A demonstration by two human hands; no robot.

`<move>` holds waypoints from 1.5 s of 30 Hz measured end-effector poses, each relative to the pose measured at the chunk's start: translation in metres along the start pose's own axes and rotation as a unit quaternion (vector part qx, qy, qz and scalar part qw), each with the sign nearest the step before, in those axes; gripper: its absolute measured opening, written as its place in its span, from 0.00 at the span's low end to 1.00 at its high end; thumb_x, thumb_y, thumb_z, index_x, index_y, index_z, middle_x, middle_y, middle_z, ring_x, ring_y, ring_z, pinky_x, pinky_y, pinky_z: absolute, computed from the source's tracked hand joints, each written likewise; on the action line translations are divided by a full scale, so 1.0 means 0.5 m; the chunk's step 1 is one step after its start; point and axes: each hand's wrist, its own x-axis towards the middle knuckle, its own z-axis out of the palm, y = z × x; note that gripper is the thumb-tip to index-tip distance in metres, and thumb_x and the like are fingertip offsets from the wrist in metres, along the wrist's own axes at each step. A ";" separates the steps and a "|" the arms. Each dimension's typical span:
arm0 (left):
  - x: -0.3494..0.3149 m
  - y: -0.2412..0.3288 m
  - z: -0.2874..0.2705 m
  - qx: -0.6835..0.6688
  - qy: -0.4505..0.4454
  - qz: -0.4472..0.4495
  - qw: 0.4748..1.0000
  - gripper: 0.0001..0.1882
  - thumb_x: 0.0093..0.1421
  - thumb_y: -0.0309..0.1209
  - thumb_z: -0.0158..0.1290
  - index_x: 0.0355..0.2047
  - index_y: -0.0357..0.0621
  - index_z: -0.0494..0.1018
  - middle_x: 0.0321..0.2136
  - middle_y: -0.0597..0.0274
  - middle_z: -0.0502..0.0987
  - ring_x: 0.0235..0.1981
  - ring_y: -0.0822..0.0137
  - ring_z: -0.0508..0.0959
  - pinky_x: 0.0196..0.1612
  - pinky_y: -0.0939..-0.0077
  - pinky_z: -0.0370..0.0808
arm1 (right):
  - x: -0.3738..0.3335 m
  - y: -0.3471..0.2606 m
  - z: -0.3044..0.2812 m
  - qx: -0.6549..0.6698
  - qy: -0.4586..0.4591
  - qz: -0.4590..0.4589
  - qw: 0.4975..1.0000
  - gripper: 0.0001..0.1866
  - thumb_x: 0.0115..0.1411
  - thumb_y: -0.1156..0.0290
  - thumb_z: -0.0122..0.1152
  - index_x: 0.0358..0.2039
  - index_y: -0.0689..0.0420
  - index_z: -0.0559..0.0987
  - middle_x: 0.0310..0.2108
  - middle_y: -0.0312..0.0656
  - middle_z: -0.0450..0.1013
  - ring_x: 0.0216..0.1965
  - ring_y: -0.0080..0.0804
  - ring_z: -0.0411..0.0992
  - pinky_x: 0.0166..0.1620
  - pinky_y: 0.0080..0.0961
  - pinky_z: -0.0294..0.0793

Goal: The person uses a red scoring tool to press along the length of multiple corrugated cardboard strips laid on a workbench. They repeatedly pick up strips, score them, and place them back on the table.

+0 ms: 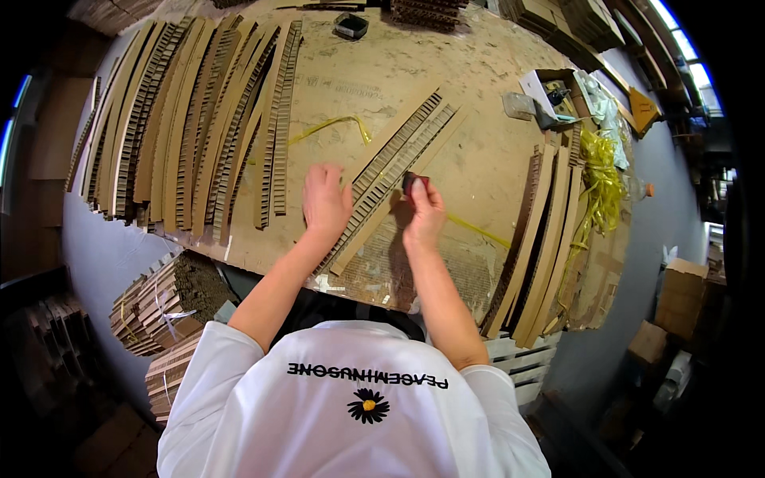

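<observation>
A pair of honeycomb cardboard strips (385, 163) lies slanting across the middle of the cardboard-covered table, cell edges facing up. Against their left side is my left hand (327, 201), fingers loosely extended and thumb apart, with nothing visible in it. My right hand (425, 217) is closed on a small dark red and black block-like tool (413, 185), held just over the right side of the strips. The tool's exact kind is hidden by my fingers. Yellow strapping (339, 121) lies beyond my left hand, and another yellow band (478, 229) runs to the right of my right hand.
Many honeycomb strips (183, 119) line the left of the table (478, 159). More strips (538, 239) stand at the right edge, beside tangled yellow strapping (599, 179). A small open box (550, 92) sits back right; a black tray (351, 26) lies at the back.
</observation>
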 end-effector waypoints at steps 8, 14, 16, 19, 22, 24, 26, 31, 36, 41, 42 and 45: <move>-0.113 0.069 0.052 0.079 -0.069 0.138 0.985 0.14 0.53 0.23 0.57 0.41 0.41 0.75 0.42 0.54 0.73 0.40 0.52 0.78 0.40 0.54 0.79 | 0.006 -0.071 -0.151 -0.113 0.021 0.026 0.993 0.11 0.66 0.66 0.71 0.44 0.57 0.83 0.38 0.35 0.81 0.32 0.23 0.77 0.37 0.21 0.80; -0.115 0.070 0.071 0.090 -0.109 0.101 0.985 0.12 0.54 0.23 0.57 0.40 0.43 0.74 0.43 0.52 0.74 0.41 0.50 0.79 0.38 0.54 0.80 | -0.004 -0.088 -0.171 -0.102 -0.015 0.059 0.993 0.10 0.66 0.66 0.71 0.43 0.58 0.83 0.35 0.34 0.80 0.29 0.21 0.75 0.36 0.21 0.78; -0.115 0.067 0.080 0.084 -0.096 0.096 0.987 0.12 0.56 0.25 0.57 0.40 0.42 0.73 0.41 0.52 0.73 0.43 0.49 0.78 0.41 0.54 0.80 | 0.002 -0.099 -0.185 -0.112 -0.039 0.058 0.991 0.10 0.66 0.67 0.71 0.43 0.57 0.83 0.34 0.34 0.80 0.29 0.20 0.75 0.35 0.21 0.78; -0.110 0.069 0.089 0.069 -0.102 0.013 0.992 0.11 0.58 0.26 0.57 0.41 0.40 0.72 0.41 0.50 0.73 0.45 0.47 0.77 0.44 0.53 0.81 | -0.004 -0.111 -0.208 -0.112 -0.064 0.076 0.989 0.09 0.67 0.67 0.70 0.42 0.57 0.84 0.34 0.33 0.80 0.28 0.19 0.74 0.34 0.19 0.77; -0.104 0.071 0.094 0.085 -0.128 -0.029 0.988 0.11 0.59 0.27 0.57 0.40 0.39 0.71 0.42 0.48 0.73 0.47 0.45 0.76 0.45 0.51 0.81 | -0.014 -0.118 -0.223 -0.094 -0.067 0.098 0.988 0.09 0.67 0.66 0.69 0.42 0.57 0.84 0.33 0.32 0.80 0.27 0.19 0.73 0.33 0.18 0.77; -0.101 0.071 0.096 0.105 -0.132 -0.023 0.985 0.11 0.59 0.27 0.57 0.41 0.38 0.70 0.43 0.47 0.73 0.48 0.44 0.76 0.46 0.51 0.81 | -0.013 -0.130 -0.231 -0.101 -0.071 0.104 0.987 0.09 0.67 0.66 0.69 0.42 0.57 0.84 0.33 0.32 0.80 0.27 0.19 0.73 0.34 0.19 0.77; -0.093 0.065 0.092 0.125 -0.118 -0.009 0.985 0.12 0.59 0.27 0.58 0.41 0.37 0.70 0.42 0.47 0.74 0.48 0.44 0.76 0.46 0.50 0.80 | -0.014 -0.135 -0.229 -0.103 -0.073 0.106 0.986 0.09 0.67 0.66 0.69 0.43 0.57 0.83 0.33 0.32 0.79 0.27 0.18 0.73 0.34 0.19 0.77; -0.081 0.043 0.078 0.078 -0.121 0.032 0.989 0.09 0.60 0.30 0.58 0.40 0.41 0.74 0.43 0.48 0.75 0.45 0.45 0.78 0.44 0.52 0.80 | -0.020 -0.154 -0.229 -0.111 -0.071 0.083 0.988 0.09 0.68 0.66 0.68 0.43 0.56 0.84 0.33 0.32 0.79 0.26 0.18 0.73 0.33 0.19 0.78; -0.075 -0.007 0.063 0.103 -0.084 -0.010 0.991 0.07 0.64 0.32 0.56 0.39 0.44 0.76 0.44 0.51 0.77 0.44 0.47 0.80 0.42 0.52 0.79 | -0.053 -0.168 -0.233 -0.139 -0.048 0.061 0.987 0.10 0.68 0.65 0.69 0.45 0.56 0.84 0.32 0.32 0.79 0.26 0.18 0.73 0.32 0.19 0.77; -0.085 -0.048 0.073 0.113 -0.057 0.056 0.990 0.06 0.60 0.27 0.56 0.38 0.42 0.76 0.42 0.51 0.76 0.41 0.47 0.78 0.41 0.52 0.79 | -0.073 -0.147 -0.213 -0.177 -0.005 0.054 0.983 0.10 0.67 0.65 0.70 0.43 0.56 0.83 0.32 0.31 0.79 0.24 0.19 0.72 0.32 0.19 0.77; -0.079 -0.035 0.072 0.099 -0.052 0.075 0.991 0.06 0.59 0.26 0.57 0.38 0.41 0.76 0.41 0.51 0.75 0.40 0.47 0.78 0.41 0.52 0.79 | -0.081 -0.149 -0.209 -0.178 0.004 0.050 0.983 0.09 0.67 0.65 0.69 0.43 0.55 0.83 0.32 0.31 0.79 0.24 0.19 0.72 0.33 0.19 0.77; -0.079 -0.027 0.069 0.068 -0.048 0.107 0.991 0.08 0.57 0.25 0.58 0.38 0.41 0.75 0.41 0.52 0.75 0.41 0.47 0.78 0.42 0.54 0.79 | -0.095 -0.152 -0.190 -0.183 0.012 0.047 0.982 0.09 0.67 0.65 0.69 0.43 0.55 0.83 0.33 0.33 0.79 0.25 0.20 0.73 0.34 0.21 0.78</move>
